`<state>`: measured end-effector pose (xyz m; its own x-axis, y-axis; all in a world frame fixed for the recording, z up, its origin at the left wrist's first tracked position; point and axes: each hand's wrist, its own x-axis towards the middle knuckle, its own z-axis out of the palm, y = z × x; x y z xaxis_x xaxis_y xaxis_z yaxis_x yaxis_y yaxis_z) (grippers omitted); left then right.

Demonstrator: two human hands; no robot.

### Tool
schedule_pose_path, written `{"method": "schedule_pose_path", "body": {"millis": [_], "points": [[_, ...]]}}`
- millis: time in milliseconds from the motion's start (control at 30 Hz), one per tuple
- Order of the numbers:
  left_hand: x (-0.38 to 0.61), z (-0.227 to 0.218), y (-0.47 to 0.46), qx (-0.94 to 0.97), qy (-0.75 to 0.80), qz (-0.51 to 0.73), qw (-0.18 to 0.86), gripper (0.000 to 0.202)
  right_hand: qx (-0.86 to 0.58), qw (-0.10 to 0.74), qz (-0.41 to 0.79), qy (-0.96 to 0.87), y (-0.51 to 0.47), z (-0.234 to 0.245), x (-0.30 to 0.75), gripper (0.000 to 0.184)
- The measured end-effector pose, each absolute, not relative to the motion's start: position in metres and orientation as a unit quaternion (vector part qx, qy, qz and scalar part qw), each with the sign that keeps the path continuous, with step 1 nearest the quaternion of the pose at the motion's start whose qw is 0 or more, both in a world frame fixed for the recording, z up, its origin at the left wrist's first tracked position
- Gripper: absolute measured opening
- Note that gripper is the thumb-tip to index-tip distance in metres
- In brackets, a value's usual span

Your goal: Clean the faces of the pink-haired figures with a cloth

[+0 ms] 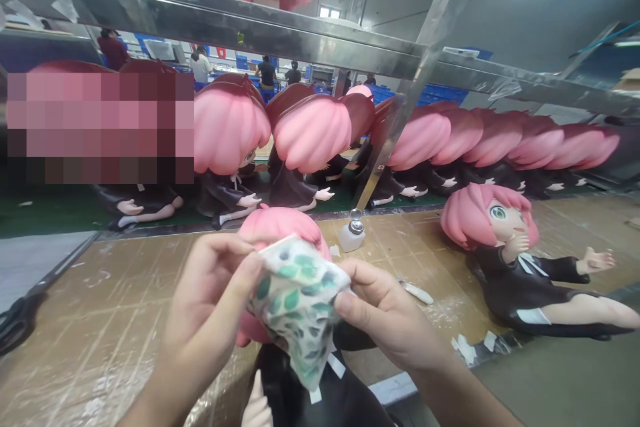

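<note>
My left hand (pixel 210 300) and my right hand (pixel 385 310) both pinch a white cloth with green leaf print (pixel 297 307), held against the head of a pink-haired doll in a black dress (pixel 285 223). The doll lies close to me at the bottom centre, its head mostly hidden by the cloth and my fingers. Its black body (pixel 320 393) and one pale hand show below the cloth.
Another pink-haired doll (pixel 505 260) lies on the tape-covered bench (pixel 125 320) at right. A small white bottle with a metal cap (pixel 353 232) stands behind my hands. A row of several dolls (pixel 310 147) lines the green belt under a steel rail (pixel 250 27). People stand far back.
</note>
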<state>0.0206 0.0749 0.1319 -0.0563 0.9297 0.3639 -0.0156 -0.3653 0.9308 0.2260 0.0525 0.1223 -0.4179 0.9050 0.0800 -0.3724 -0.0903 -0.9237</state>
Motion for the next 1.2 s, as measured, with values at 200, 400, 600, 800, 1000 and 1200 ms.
{"method": "schedule_pose_path", "body": {"millis": [200, 400, 600, 800, 1000, 1200], "points": [[0.021, 0.145, 0.07, 0.761, 0.293, 0.42, 0.399, 0.04, -0.274, 0.378, 0.505, -0.726, 0.055, 0.165, 0.237, 0.014], [0.035, 0.151, 0.077, 0.629, 0.302, 0.372, 0.612, 0.023, -0.307, 0.349, 0.617, -0.636, 0.052, 0.166, 0.245, 0.015], [0.027, 0.149, 0.074, 0.552, 0.304, 0.428, 0.647, 0.019, -0.314, 0.358, 0.655, -0.587, 0.045, 0.141, 0.253, 0.012], [0.027, 0.15, 0.075, 0.686, 0.323, 0.428, 0.492, 0.014, -0.329, 0.397, 0.552, -0.656, 0.042, 0.149, 0.252, 0.015], [0.041, 0.147, 0.07, 0.75, 0.283, 0.335, 0.495, 0.029, -0.379, 0.382, 0.463, -0.704, 0.04, 0.161, 0.25, 0.017], [0.042, 0.144, 0.073, 0.653, 0.286, 0.341, 0.613, 0.021, -0.339, 0.424, 0.68, -0.494, 0.045, 0.145, 0.257, 0.019]]}}
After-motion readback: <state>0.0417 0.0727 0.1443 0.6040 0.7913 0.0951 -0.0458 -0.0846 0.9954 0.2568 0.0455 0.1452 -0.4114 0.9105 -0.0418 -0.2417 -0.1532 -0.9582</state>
